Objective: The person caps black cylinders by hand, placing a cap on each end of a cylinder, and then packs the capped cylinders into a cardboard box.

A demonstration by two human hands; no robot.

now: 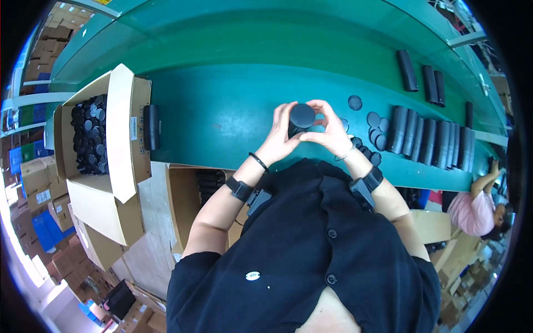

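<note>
A black cylindrical tube [302, 115] stands roughly upright between my hands over the green table, its round flat black cap facing up. My left hand [279, 136] is closed round its left side. From the right, the curved fingers and thumb of my right hand [332, 135] grip the same tube. Just right of that hand lie loose round black caps [374, 119], some partly hidden by my wrist. Beyond them a row of black tubes [428, 141] lies side by side. The tube's lower end is hidden by my fingers.
At the left an open cardboard box [123, 130] holds many black caps [89, 136]; a single tube [151, 127] lies beside it. More tubes [407, 71] rest at the far right. Below the table edge, another box [183, 205] contains tubes. A person in pink [472, 213] is at the right.
</note>
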